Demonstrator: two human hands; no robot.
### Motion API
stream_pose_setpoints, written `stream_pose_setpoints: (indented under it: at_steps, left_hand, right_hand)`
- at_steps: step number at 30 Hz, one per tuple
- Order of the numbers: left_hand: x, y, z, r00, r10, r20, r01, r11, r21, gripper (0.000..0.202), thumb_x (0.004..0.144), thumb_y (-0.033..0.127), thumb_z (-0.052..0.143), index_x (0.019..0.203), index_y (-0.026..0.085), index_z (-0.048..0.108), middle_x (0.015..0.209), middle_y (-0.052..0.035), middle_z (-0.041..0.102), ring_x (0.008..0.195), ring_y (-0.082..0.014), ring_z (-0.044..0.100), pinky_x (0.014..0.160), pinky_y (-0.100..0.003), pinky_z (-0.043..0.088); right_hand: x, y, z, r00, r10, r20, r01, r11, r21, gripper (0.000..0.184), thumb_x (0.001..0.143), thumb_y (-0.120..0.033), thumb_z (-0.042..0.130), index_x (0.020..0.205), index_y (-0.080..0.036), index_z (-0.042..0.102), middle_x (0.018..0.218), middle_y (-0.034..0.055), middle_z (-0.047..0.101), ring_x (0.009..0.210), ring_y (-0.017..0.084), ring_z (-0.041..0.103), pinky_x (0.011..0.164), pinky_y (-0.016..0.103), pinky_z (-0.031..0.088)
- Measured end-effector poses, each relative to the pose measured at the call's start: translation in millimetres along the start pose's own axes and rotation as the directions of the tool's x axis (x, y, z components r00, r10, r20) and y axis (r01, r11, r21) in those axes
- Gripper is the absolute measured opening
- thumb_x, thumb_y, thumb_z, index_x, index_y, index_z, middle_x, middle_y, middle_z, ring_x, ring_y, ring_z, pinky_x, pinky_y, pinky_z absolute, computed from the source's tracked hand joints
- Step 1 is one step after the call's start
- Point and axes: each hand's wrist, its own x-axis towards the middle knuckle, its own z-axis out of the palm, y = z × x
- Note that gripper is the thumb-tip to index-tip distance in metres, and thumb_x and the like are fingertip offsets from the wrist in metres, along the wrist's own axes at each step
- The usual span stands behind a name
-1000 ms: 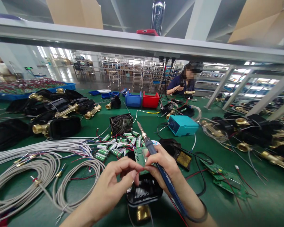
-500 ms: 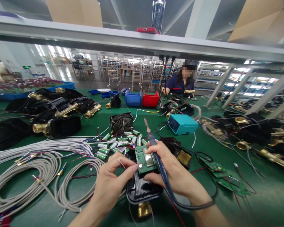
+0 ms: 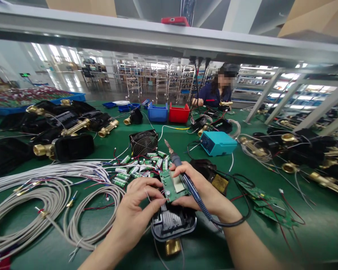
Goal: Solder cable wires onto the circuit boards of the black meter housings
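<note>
In my right hand (image 3: pixel 207 189) are both a green circuit board (image 3: pixel 169 187) and a soldering iron (image 3: pixel 192 190). The board is gripped at its right side, tilted, and the iron lies across the hand with its bare tip pointing up and away. My left hand (image 3: pixel 141 206) is closed at the board's left edge, thumb and forefinger pinching a thin wire (image 3: pixel 147 195); its end is hidden by the fingers. Just below the board sits an open black housing (image 3: pixel 173 224) with a brass threaded fitting (image 3: pixel 173 247) facing me.
Green-wrapped batteries (image 3: pixel 122 176) lie behind the hands, near a black fan (image 3: pixel 143 142). Coiled grey cables (image 3: pixel 30 217) spread left. A teal soldering station (image 3: pixel 218 142), a sponge holder (image 3: pixel 220 184) and more circuit boards (image 3: pixel 270 208) are right. A co-worker (image 3: pixel 218 88) sits opposite.
The circuit board has tipped, so its shiny component now looks pale and matte. The iron's tip has swung slightly left. More of the housing's inside shows under the board.
</note>
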Motion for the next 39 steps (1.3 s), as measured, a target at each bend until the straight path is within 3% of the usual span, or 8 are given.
stream_pose_setpoints:
  at_steps: [6, 14, 18, 21, 25, 28, 32, 39]
  left_hand:
    - [-8, 2, -1.5, 0.990, 0.138, 0.022, -0.139, 0.989, 0.056, 0.018, 0.089, 0.012, 0.060, 0.080, 0.026, 0.067, 0.107, 0.0013, 0.078, 0.104, -0.0197, 0.071, 0.120, -0.053, 0.015]
    - [-3, -4, 5.3, 0.977, 0.194, 0.089, -0.203, 0.974, 0.101, 0.014, 0.091, 0.012, 0.059, 0.083, 0.024, 0.062, 0.103, -0.0020, 0.082, 0.102, -0.0201, 0.076, 0.123, -0.052, 0.023]
    - [-4, -7, 5.8, 0.961, 0.262, 0.091, -0.273, 0.953, 0.132, 0.012, 0.092, 0.014, 0.060, 0.086, 0.024, 0.060, 0.105, -0.0006, 0.081, 0.105, -0.0188, 0.075, 0.126, -0.050, 0.021]
    - [-6, -7, 5.5, 0.964, 0.257, 0.073, -0.264, 0.956, 0.125, 0.012, 0.092, 0.014, 0.060, 0.086, 0.025, 0.060, 0.109, -0.0005, 0.080, 0.107, -0.0191, 0.075, 0.127, -0.051, 0.021]
    - [-10, -6, 7.8, 0.968, 0.247, 0.033, -0.249, 0.960, 0.127, 0.012, 0.092, 0.014, 0.060, 0.086, 0.025, 0.059, 0.110, -0.0011, 0.080, 0.107, -0.0194, 0.075, 0.127, -0.054, 0.021]
    - [-12, -7, 9.9, 0.969, 0.246, 0.006, -0.244, 0.959, 0.144, 0.012, 0.092, 0.014, 0.060, 0.086, 0.025, 0.060, 0.111, -0.0024, 0.080, 0.110, -0.0202, 0.073, 0.126, -0.054, 0.023]
    - [-13, -7, 10.0, 0.968, 0.251, -0.007, -0.247, 0.957, 0.150, 0.012, 0.091, 0.014, 0.059, 0.085, 0.025, 0.060, 0.110, -0.0026, 0.080, 0.109, -0.0196, 0.074, 0.124, -0.051, 0.030]
    - [-13, -4, 9.5, 0.973, 0.231, -0.006, -0.227, 0.961, 0.156, 0.013, 0.091, 0.014, 0.059, 0.084, 0.025, 0.061, 0.109, -0.0025, 0.080, 0.108, -0.0206, 0.074, 0.125, -0.054, 0.027]
  right_hand:
    - [-5, -7, 4, 0.990, -0.033, -0.139, 0.041, 0.997, 0.059, 0.050, 0.070, -0.022, 0.088, 0.106, -0.027, 0.053, 0.125, 0.0045, 0.058, 0.119, 0.024, 0.058, 0.100, 0.036, 0.046]
    - [-6, -9, -5, 0.999, 0.034, 0.023, -0.033, 0.999, -0.011, 0.049, 0.072, -0.019, 0.086, 0.109, -0.027, 0.054, 0.126, 0.0051, 0.059, 0.117, 0.023, 0.060, 0.097, 0.035, 0.050]
    - [-17, -1, -5, 0.991, -0.007, -0.134, 0.004, 1.000, -0.023, 0.040, 0.082, -0.027, 0.079, 0.116, -0.027, 0.058, 0.130, 0.0074, 0.062, 0.121, 0.024, 0.061, 0.099, 0.036, 0.051]
    - [-27, 3, -2, 0.895, -0.054, -0.442, 0.050, 0.999, -0.022, 0.024, 0.095, -0.021, 0.061, 0.118, -0.028, 0.063, 0.124, 0.0056, 0.069, 0.118, 0.022, 0.066, 0.099, 0.037, 0.052]
    - [-32, 5, 4, 0.655, 0.012, -0.756, 0.131, 0.983, 0.129, 0.026, 0.100, -0.026, 0.054, 0.124, -0.025, 0.062, 0.104, 0.0047, 0.077, 0.091, 0.023, 0.077, 0.090, 0.045, 0.057]
    - [-28, 1, 4, 0.497, 0.070, -0.865, 0.247, 0.944, 0.218, 0.021, 0.097, -0.036, 0.056, 0.104, -0.020, 0.068, 0.067, 0.0001, 0.074, 0.055, 0.019, 0.072, 0.058, 0.035, 0.060]
    - [-23, -7, 2, 0.319, 0.257, -0.912, 0.247, 0.907, 0.342, 0.036, 0.084, -0.050, 0.066, 0.071, -0.017, 0.067, 0.046, -0.0034, 0.058, 0.031, 0.010, 0.048, 0.028, 0.019, 0.037]
    - [-21, -9, 10, 0.339, 0.405, -0.849, 0.146, 0.869, 0.472, 0.038, 0.075, -0.053, 0.070, 0.059, -0.018, 0.063, 0.046, -0.0036, 0.056, 0.027, 0.007, 0.039, 0.024, 0.018, 0.029]
